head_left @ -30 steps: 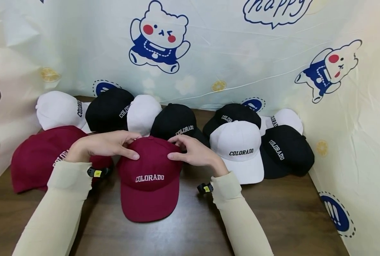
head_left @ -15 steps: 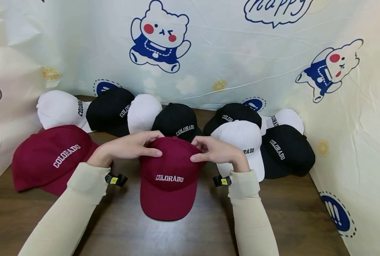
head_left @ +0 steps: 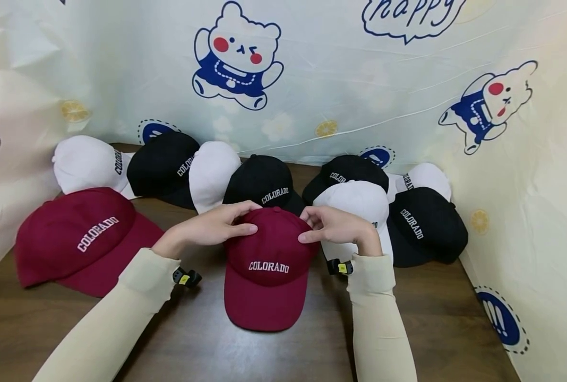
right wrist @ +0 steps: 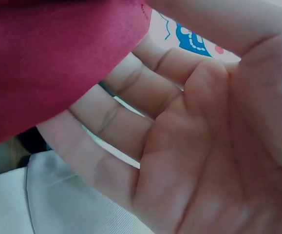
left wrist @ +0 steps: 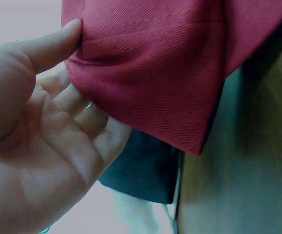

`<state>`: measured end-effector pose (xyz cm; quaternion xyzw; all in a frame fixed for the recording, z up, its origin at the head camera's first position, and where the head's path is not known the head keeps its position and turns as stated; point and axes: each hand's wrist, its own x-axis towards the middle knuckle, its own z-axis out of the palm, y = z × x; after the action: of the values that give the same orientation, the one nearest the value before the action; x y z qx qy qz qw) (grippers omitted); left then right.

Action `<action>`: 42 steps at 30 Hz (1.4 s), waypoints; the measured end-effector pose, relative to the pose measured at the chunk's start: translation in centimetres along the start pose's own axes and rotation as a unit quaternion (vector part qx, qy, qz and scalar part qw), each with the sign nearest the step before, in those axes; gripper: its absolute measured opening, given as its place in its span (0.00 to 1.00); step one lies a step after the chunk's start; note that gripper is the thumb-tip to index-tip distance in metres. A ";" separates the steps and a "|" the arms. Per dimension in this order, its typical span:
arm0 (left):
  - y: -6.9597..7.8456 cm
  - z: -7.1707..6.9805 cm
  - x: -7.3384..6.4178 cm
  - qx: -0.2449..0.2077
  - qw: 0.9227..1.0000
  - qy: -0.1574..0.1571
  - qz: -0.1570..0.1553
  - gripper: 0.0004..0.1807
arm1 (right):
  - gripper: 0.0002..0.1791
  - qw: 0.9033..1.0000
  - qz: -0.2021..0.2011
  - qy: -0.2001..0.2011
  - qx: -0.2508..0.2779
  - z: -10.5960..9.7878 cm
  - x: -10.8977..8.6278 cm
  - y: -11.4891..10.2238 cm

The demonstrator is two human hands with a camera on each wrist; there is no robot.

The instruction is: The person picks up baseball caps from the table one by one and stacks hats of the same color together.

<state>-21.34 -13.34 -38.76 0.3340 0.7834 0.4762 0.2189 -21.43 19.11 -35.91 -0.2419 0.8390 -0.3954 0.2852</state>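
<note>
A maroon baseball cap [head_left: 268, 276] with white COLORADO lettering stands at the middle of the table, its brim facing me. My left hand [head_left: 212, 224] holds the crown's left side, thumb on the front and fingers behind. On the other side my right hand [head_left: 338, 227] grips the crown the same way. In the left wrist view the thumb presses the maroon cloth [left wrist: 150, 87] while the fingers reach behind it. The right wrist view shows fingers going behind the cap's edge [right wrist: 58, 63]; their tips are hidden. A black cap [head_left: 259, 180] sits right behind the maroon one.
Another maroon cap [head_left: 80, 233] lies at the left. White caps [head_left: 85, 162] [head_left: 214, 172] and a black cap [head_left: 161, 162] line the back left. At the right are a white cap [head_left: 355, 199] and black caps [head_left: 429, 223] [head_left: 345, 168]. A printed cloth [head_left: 321, 69] hangs behind the wooden table [head_left: 178, 339].
Both hands and the maroon cap between them have moved to the right, quickly at first and then a little more. The other caps have stayed in place.
</note>
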 end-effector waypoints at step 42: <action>2.8 -6.1 -5.1 0.200 0.960 0.188 -0.054 0.22 | 0.27 0.989 -0.021 0.110 -0.097 -0.3 -2.0 -2.8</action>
<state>-21.05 -19.85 -33.39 0.2327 0.9066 0.3515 0.0218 -19.65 18.93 -32.90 -0.2408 0.8943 -0.3423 0.1586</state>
